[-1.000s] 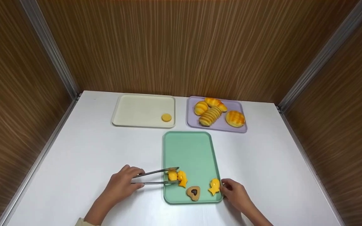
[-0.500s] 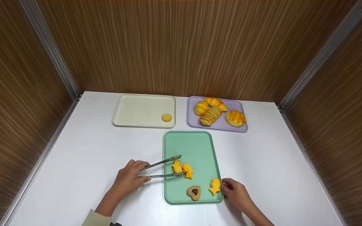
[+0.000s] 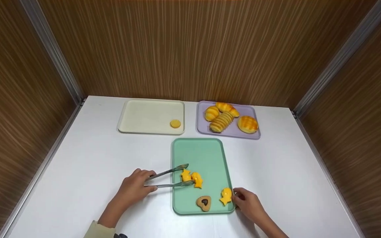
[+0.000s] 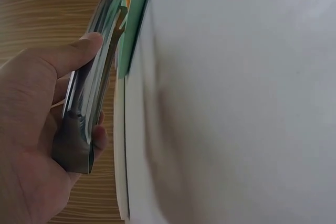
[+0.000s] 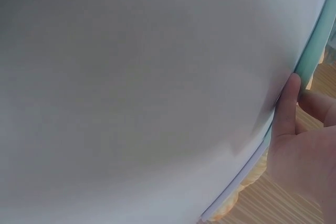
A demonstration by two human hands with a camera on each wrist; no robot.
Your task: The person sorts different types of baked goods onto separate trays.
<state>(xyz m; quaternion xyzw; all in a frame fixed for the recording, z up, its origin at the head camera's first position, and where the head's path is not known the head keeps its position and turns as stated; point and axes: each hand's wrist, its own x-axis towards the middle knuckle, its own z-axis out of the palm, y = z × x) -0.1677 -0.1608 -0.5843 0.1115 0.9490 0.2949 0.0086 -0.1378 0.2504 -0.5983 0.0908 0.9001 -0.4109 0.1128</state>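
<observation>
Head view: green tray (image 3: 203,152), upright format, on white desk (image 3: 94,148); left hand (image 3: 136,186) gripping metal tongs (image 3: 170,185), arms spread, tips over the tray's left half. Yellow fish-shaped pair (image 3: 197,179), touching or nearly so, the left one between the tips; contact with the lower tip cannot be told. Change: pair and tongs lie farther up the tray than a second ago, apparently pushed along, with no firm clamp yet; the pick, one judges, remains to be made. Pair's look: smooth, glossy, rounded bodies with forked tails. Also on this tray: third fish (image 3: 226,195), right edge; heart-shaped biscuit (image 3: 204,202), tan, dark centre. Behind: cream tray (image 3: 147,115) with one round biscuit (image 3: 175,124); purple tray (image 3: 202,124) with four breads (image 3: 222,123). Left wrist view: thumb and fingers closed around the tongs near their joined end; pair not clearly shown. Right wrist view: right hand (image 5: 304,140) pinching the green tray's rim, seemingly as a steady.
</observation>
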